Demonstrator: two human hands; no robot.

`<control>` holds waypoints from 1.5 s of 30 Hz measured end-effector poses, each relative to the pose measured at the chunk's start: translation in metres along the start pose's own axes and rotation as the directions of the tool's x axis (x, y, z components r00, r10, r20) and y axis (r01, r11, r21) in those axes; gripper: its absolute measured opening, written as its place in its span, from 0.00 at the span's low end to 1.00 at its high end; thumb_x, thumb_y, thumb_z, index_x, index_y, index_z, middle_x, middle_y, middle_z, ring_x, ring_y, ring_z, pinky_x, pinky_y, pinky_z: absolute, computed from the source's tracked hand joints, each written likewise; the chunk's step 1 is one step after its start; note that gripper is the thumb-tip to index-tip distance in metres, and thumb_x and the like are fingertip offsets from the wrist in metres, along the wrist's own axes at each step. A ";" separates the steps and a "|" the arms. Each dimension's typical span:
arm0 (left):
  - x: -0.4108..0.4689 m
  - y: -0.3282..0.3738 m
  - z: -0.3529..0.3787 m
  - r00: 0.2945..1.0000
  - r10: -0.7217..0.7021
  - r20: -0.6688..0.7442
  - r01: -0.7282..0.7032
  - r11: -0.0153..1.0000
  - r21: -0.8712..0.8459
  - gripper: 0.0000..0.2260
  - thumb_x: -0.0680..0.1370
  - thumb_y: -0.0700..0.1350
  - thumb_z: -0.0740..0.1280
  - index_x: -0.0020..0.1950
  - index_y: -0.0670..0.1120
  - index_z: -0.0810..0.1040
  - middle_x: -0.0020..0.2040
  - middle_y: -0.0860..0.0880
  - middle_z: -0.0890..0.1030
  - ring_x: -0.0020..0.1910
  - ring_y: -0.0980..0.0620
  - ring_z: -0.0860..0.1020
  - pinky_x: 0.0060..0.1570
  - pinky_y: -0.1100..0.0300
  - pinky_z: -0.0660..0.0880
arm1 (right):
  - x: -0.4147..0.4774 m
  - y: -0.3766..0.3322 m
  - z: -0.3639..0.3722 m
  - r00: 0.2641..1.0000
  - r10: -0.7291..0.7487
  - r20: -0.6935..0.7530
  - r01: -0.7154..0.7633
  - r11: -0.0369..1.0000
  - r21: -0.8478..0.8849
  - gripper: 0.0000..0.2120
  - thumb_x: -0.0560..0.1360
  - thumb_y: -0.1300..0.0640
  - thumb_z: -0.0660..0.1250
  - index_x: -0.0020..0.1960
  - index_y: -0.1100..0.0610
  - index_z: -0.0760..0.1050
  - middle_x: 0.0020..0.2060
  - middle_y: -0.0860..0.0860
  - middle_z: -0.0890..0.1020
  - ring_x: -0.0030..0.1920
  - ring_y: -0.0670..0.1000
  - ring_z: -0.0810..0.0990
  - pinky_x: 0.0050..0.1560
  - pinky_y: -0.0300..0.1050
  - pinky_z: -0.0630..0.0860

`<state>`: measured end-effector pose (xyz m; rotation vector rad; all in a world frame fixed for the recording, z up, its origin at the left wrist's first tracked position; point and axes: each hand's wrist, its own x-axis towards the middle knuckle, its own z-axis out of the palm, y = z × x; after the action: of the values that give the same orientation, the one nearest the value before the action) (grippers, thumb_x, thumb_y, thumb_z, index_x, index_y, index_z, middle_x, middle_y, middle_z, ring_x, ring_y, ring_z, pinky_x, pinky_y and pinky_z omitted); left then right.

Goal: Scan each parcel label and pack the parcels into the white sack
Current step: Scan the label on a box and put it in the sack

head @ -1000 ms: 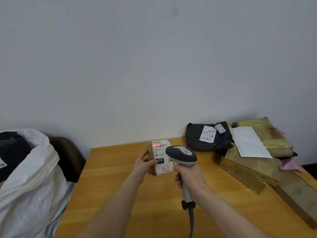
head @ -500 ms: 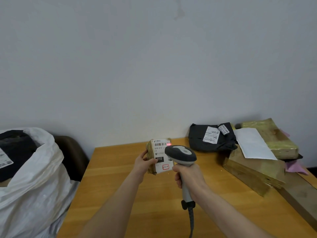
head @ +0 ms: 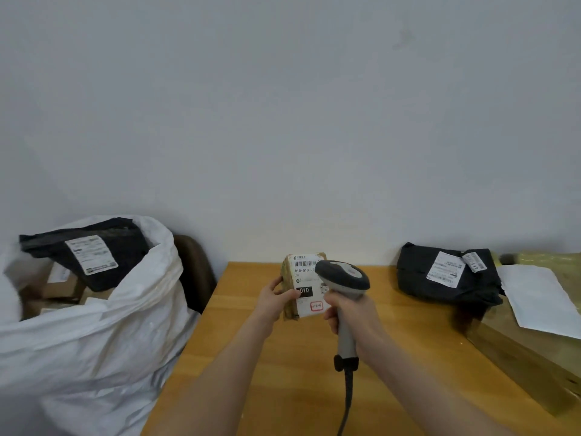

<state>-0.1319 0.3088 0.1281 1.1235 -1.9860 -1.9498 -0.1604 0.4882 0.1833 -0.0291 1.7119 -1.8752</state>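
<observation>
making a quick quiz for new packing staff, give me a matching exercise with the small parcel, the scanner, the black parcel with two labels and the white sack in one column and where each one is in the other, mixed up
Things
1. small brown parcel
2. scanner
3. black parcel with two labels
4. white sack

Places
a. lies on the table, at its far edge
b. held in the left hand
c. stands off the table's left end
d. gripped in the right hand

Pairs: 1-b, 2-d, 3-a, 4-c
</observation>
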 end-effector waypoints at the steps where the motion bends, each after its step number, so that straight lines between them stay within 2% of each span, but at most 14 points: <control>1: -0.004 0.001 -0.009 1.000 0.001 -0.031 -0.001 1.000 -0.011 0.30 0.73 0.43 0.72 0.72 0.53 0.66 0.46 0.54 0.80 0.44 0.58 0.77 0.35 0.61 0.68 | 0.004 -0.002 0.009 1.000 0.003 0.022 -0.003 1.000 0.001 0.02 0.73 0.66 0.68 0.46 0.65 0.78 0.25 0.55 0.79 0.23 0.49 0.73 0.25 0.40 0.71; 4: -0.018 0.006 -0.043 0.991 0.016 -0.130 -0.024 0.998 -0.057 0.28 0.74 0.47 0.72 0.71 0.54 0.67 0.46 0.56 0.79 0.45 0.57 0.76 0.36 0.60 0.69 | 0.015 -0.006 0.042 0.993 -0.003 0.118 0.003 1.000 -0.002 0.01 0.74 0.66 0.67 0.46 0.64 0.77 0.24 0.54 0.79 0.21 0.47 0.74 0.23 0.38 0.71; 7: -0.035 0.012 -0.087 0.974 0.032 -0.223 -0.060 0.991 -0.123 0.27 0.74 0.48 0.71 0.72 0.51 0.67 0.52 0.52 0.80 0.50 0.54 0.78 0.41 0.58 0.76 | 0.023 -0.005 0.084 0.977 0.002 0.211 0.003 1.000 -0.024 0.02 0.74 0.65 0.68 0.46 0.64 0.77 0.26 0.54 0.80 0.23 0.48 0.74 0.26 0.39 0.72; 9: -0.044 0.019 -0.120 0.958 0.038 -0.285 -0.086 0.984 -0.157 0.27 0.75 0.49 0.71 0.72 0.50 0.67 0.56 0.48 0.80 0.51 0.52 0.79 0.37 0.60 0.78 | 0.025 -0.004 0.116 0.967 0.020 0.252 -0.014 1.000 -0.023 0.03 0.74 0.64 0.70 0.46 0.64 0.78 0.29 0.55 0.81 0.25 0.48 0.75 0.28 0.40 0.73; 12: -0.052 0.031 -0.174 0.928 0.052 -0.369 -0.140 0.967 -0.214 0.23 0.76 0.48 0.69 0.70 0.50 0.69 0.54 0.48 0.82 0.49 0.51 0.81 0.34 0.60 0.78 | 0.027 -0.004 0.170 0.956 0.025 0.292 -0.018 0.999 -0.027 0.07 0.73 0.63 0.71 0.49 0.65 0.79 0.36 0.58 0.83 0.31 0.51 0.78 0.34 0.43 0.76; 18: -0.035 0.046 -0.297 0.792 0.137 -0.595 -0.310 0.930 -0.199 0.28 0.74 0.48 0.71 0.72 0.50 0.67 0.53 0.50 0.81 0.48 0.53 0.81 0.39 0.58 0.79 | 0.042 -0.008 0.295 0.915 0.042 0.400 -0.045 0.999 -0.003 0.11 0.72 0.62 0.73 0.51 0.66 0.79 0.43 0.59 0.83 0.37 0.53 0.81 0.34 0.44 0.78; 22: -0.008 0.053 -0.397 0.642 0.283 -0.713 -0.286 0.951 0.120 0.31 0.72 0.53 0.72 0.74 0.54 0.64 0.64 0.48 0.76 0.59 0.48 0.78 0.58 0.48 0.76 | 0.063 0.002 0.388 0.912 0.072 0.404 -0.070 0.997 -0.018 0.12 0.73 0.61 0.72 0.54 0.63 0.76 0.48 0.57 0.81 0.45 0.54 0.81 0.36 0.44 0.77; 24: 0.005 0.054 -0.443 0.591 0.370 -0.717 -0.190 0.928 0.322 0.32 0.72 0.56 0.71 0.73 0.57 0.63 0.65 0.49 0.75 0.61 0.48 0.75 0.59 0.48 0.75 | 0.077 0.009 0.428 0.919 0.101 0.381 -0.099 0.995 -0.025 0.13 0.74 0.60 0.72 0.55 0.61 0.74 0.50 0.57 0.80 0.49 0.55 0.80 0.42 0.47 0.78; 27: 0.034 0.055 -0.497 0.532 0.498 -0.685 0.022 0.800 0.599 0.32 0.71 0.59 0.70 0.73 0.60 0.63 0.65 0.46 0.71 0.62 0.45 0.71 0.57 0.49 0.74 | 0.100 0.018 0.468 0.954 0.095 0.285 -0.087 0.995 -0.042 0.10 0.71 0.60 0.74 0.48 0.58 0.74 0.44 0.56 0.80 0.44 0.53 0.79 0.36 0.46 0.76; 30: 0.068 0.039 -0.518 0.661 0.525 -0.536 0.262 0.508 0.820 0.31 0.72 0.61 0.68 0.73 0.62 0.61 0.69 0.46 0.66 0.66 0.43 0.66 0.61 0.49 0.70 | 0.124 0.024 0.485 0.973 0.117 0.198 -0.109 0.993 -0.052 0.10 0.72 0.59 0.74 0.46 0.57 0.72 0.44 0.56 0.78 0.44 0.54 0.77 0.35 0.45 0.75; 31: 0.078 0.030 -0.520 0.701 0.493 -0.515 0.289 0.465 0.837 0.31 0.73 0.61 0.68 0.73 0.62 0.61 0.70 0.46 0.66 0.66 0.43 0.66 0.62 0.49 0.69 | 0.131 0.026 0.486 0.978 0.128 0.167 -0.119 0.991 -0.062 0.11 0.72 0.59 0.74 0.48 0.58 0.73 0.44 0.56 0.78 0.45 0.54 0.77 0.36 0.46 0.76; 36: 0.112 0.036 -0.537 0.760 0.400 -0.512 0.284 0.505 0.815 0.31 0.73 0.60 0.67 0.74 0.62 0.61 0.71 0.45 0.65 0.68 0.41 0.65 0.61 0.48 0.70 | 0.156 0.031 0.485 0.986 0.153 0.059 -0.149 0.986 -0.073 0.15 0.72 0.60 0.74 0.54 0.61 0.72 0.43 0.57 0.77 0.48 0.57 0.76 0.40 0.50 0.78; 42: 0.128 0.043 -0.533 0.782 0.295 -0.549 0.326 0.556 0.764 0.30 0.74 0.58 0.66 0.75 0.61 0.60 0.69 0.42 0.66 0.67 0.40 0.66 0.63 0.46 0.69 | 0.162 0.035 0.482 0.986 0.152 0.065 -0.145 0.985 -0.097 0.16 0.73 0.60 0.73 0.56 0.59 0.70 0.45 0.55 0.75 0.53 0.61 0.73 0.56 0.60 0.76; 45: 0.129 0.038 -0.539 0.775 0.221 -0.592 0.356 0.621 0.698 0.30 0.75 0.56 0.66 0.75 0.59 0.59 0.70 0.41 0.64 0.69 0.39 0.64 0.63 0.45 0.68 | 0.165 0.036 0.474 0.987 0.151 0.050 -0.147 0.986 -0.076 0.16 0.73 0.60 0.73 0.56 0.59 0.70 0.48 0.56 0.75 0.54 0.61 0.73 0.54 0.59 0.77</control>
<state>0.0720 -0.2044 0.1926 1.7399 -2.3622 -0.4003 -0.0928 -0.0105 0.1711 0.0178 1.6948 -1.6881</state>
